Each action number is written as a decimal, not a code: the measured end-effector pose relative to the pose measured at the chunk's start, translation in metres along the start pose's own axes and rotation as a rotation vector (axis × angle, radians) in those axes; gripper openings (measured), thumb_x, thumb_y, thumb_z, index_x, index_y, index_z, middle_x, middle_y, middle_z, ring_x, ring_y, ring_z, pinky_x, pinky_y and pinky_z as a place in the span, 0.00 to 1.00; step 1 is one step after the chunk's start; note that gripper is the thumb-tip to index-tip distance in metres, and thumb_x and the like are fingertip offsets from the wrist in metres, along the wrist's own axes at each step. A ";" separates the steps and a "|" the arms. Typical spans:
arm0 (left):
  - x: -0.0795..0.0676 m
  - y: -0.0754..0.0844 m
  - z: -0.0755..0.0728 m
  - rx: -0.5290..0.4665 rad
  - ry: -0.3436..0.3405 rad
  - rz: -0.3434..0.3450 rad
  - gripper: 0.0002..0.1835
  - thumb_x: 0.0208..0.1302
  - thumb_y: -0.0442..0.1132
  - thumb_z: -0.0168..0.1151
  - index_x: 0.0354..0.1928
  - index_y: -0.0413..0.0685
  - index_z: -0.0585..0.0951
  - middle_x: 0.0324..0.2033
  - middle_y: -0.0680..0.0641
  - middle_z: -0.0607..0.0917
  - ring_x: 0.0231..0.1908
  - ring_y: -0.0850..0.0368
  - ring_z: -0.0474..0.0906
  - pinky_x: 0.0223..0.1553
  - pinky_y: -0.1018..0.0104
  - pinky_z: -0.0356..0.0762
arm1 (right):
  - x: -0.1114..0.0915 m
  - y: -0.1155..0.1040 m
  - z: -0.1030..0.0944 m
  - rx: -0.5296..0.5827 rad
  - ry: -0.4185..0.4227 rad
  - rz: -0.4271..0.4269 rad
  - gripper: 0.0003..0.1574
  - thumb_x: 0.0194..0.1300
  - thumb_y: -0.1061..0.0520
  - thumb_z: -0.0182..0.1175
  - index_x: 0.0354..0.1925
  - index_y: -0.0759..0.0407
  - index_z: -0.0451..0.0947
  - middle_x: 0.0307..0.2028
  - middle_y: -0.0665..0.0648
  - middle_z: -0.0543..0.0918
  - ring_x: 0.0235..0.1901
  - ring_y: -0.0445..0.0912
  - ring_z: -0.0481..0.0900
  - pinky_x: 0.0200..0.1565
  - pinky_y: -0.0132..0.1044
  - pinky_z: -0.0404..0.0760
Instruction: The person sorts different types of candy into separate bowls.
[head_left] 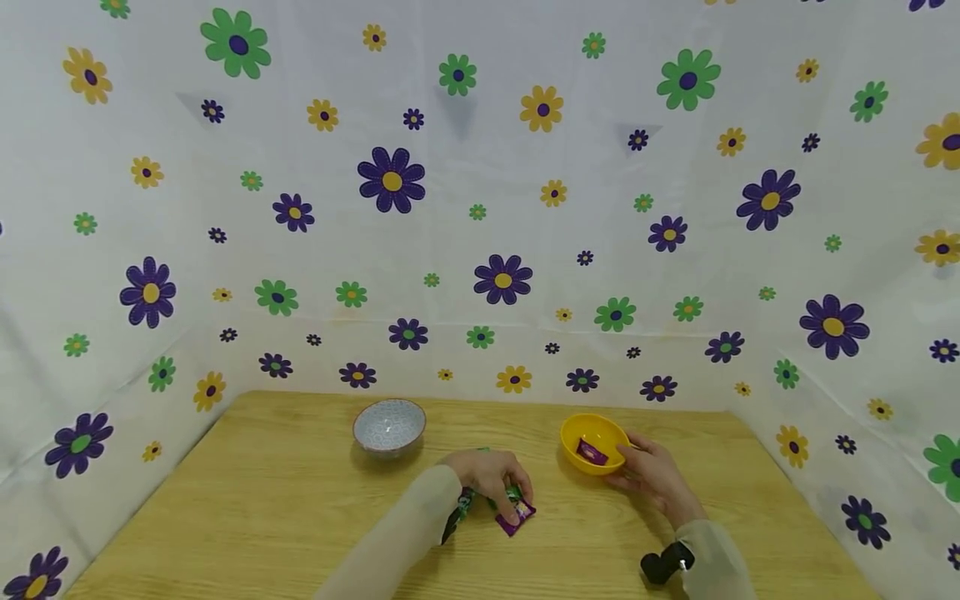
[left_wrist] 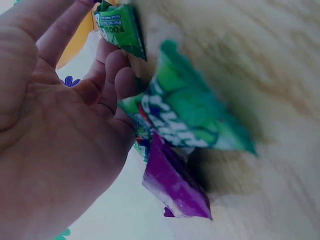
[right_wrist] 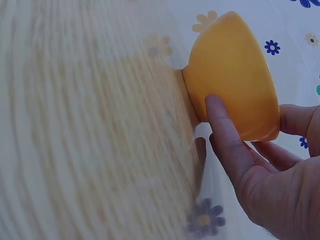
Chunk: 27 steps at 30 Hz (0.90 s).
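My left hand [head_left: 491, 477] is low over the table, its thumb and index finger pinching a small purple candy packet [head_left: 517, 521]. Green candy packets [left_wrist: 187, 107] lie around and under that hand, beside another purple packet [left_wrist: 175, 182] in the left wrist view. With my right hand [head_left: 660, 479] I grip the yellow bowl [right_wrist: 235, 75] from its right side, thumb at the rim and fingers along the outer wall. Inside the bowl lies one purple packet [head_left: 592, 452].
A grey patterned bowl [head_left: 388, 427] with a reddish rim stands at the back left of the wooden table [head_left: 262, 500]. White sheeting [head_left: 465, 242] printed with flowers encloses the back and both sides.
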<state>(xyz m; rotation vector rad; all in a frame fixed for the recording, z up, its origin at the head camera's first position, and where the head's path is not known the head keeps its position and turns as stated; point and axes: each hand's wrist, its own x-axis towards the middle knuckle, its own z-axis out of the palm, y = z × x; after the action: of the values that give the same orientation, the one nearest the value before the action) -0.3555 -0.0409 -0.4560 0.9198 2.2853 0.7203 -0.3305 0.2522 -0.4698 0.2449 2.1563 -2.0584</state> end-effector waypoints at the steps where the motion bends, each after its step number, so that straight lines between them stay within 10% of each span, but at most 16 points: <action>1: 0.000 0.000 0.000 0.002 0.004 -0.005 0.10 0.53 0.37 0.76 0.37 0.56 0.88 0.33 0.63 0.83 0.32 0.67 0.68 0.37 0.74 0.70 | 0.000 0.000 0.000 0.003 0.003 0.004 0.36 0.75 0.57 0.50 0.75 0.64 0.51 0.68 0.75 0.62 0.52 0.55 0.79 0.49 0.45 0.84; 15: -0.002 0.004 0.008 -0.016 0.073 -0.055 0.07 0.52 0.35 0.75 0.35 0.51 0.89 0.29 0.60 0.84 0.28 0.67 0.70 0.30 0.75 0.70 | -0.001 0.000 0.003 0.029 0.002 0.021 0.36 0.75 0.58 0.50 0.75 0.66 0.50 0.69 0.76 0.61 0.58 0.61 0.75 0.50 0.47 0.83; 27: 0.007 0.006 0.008 -0.044 0.055 0.108 0.07 0.61 0.33 0.68 0.26 0.42 0.87 0.19 0.57 0.81 0.20 0.67 0.67 0.24 0.76 0.66 | 0.004 0.002 0.001 0.030 0.001 0.005 0.36 0.75 0.59 0.50 0.75 0.66 0.51 0.69 0.75 0.61 0.60 0.63 0.73 0.49 0.46 0.84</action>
<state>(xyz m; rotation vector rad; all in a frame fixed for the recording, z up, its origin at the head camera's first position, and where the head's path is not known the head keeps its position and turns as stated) -0.3518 -0.0296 -0.4599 1.0206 2.2712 0.8486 -0.3337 0.2516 -0.4723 0.2543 2.1247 -2.0899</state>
